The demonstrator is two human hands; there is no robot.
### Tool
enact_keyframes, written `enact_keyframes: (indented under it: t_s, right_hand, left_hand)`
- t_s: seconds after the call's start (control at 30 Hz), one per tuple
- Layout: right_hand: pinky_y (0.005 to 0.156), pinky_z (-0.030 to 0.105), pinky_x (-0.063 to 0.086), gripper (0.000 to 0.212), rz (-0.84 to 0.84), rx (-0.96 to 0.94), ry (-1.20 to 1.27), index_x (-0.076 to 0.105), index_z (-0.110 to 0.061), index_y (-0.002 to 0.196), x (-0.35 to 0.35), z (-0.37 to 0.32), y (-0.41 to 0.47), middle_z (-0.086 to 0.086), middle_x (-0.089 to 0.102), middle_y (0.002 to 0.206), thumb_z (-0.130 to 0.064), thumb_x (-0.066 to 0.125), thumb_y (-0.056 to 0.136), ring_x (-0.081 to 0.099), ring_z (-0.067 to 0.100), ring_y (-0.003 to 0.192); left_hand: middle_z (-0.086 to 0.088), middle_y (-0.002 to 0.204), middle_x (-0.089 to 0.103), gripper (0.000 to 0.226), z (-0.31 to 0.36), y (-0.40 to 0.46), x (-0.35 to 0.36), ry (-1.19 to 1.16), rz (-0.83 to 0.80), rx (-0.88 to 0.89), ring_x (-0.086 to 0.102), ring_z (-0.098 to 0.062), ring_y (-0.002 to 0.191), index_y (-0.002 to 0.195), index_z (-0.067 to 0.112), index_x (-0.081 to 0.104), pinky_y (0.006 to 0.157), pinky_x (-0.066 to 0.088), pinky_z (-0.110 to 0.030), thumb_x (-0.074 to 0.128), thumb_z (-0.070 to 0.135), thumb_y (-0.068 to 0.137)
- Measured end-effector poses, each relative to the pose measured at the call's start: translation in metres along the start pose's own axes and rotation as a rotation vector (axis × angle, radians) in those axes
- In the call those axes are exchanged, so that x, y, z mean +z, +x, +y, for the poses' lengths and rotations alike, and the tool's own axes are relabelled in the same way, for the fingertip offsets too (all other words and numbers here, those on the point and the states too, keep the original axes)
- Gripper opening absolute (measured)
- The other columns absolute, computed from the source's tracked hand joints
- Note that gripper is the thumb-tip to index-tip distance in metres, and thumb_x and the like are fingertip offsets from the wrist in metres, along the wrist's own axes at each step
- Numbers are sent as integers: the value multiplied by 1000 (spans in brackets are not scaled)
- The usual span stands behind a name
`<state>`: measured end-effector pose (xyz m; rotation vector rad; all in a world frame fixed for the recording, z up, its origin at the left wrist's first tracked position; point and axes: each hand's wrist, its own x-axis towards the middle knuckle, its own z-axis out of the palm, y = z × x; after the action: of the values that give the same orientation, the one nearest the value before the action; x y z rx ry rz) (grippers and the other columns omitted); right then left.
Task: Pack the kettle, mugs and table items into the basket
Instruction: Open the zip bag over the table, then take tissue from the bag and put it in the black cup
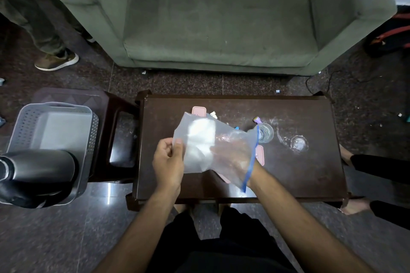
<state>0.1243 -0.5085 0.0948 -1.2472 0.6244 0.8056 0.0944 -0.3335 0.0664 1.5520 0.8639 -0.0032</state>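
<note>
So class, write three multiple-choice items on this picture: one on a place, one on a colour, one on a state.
1. Where is the basket? A on the sofa; B on a stool left of the table; C on the table.
2. What colour is the bag's zip edge? A blue; B red; C green.
3. Where is the right hand? A flat on the table; B inside the bag; C in the basket.

1 B: it sits on the dark stool.
2 A: a blue strip lines the opening.
3 B: it shows through the plastic, while the left hand pinches the bag.
</note>
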Motion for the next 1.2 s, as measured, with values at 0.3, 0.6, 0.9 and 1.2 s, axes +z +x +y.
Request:
enact_keyframes:
  t_s: [0.3,0.6,0.9,1.2]
  right_hand:
    - [65,27,57,38,90,-244,65,68,-14,120,-51,-8,-22,2,73,73,9,65,90,63,15,65]
    - [72,31,50,30,236,-360,113,78,-16,102,-76,-7,-31,11,63,87,6,59,93,57,21,81]
    - [66,26,45,27,293,-323,96,76,-13,106,-75,2,-15,9,51,82,6,62,92,49,15,71]
    - [69,27,42,28,297,-271,16,75,-10,106,-75,28,33,-8,50,61,10,62,91,45,11,66]
  left_hand:
    - [8,75,62,32,-11,21,-28,80,178,104,63,5,68,128,33,53,65,50,-12,58,18,100]
    - [-3,115,70,36,-39,17,-41,287,151,208,66,-18,96,130,33,59,79,50,-24,51,14,101]
    - [-11,116,73,32,-107,8,-41,483,8,-30,68,-36,104,126,19,62,94,53,-44,58,6,96]
    - [-19,102,74,13,-184,29,-26,556,75,-333,66,-39,98,101,8,66,85,46,-36,61,3,91]
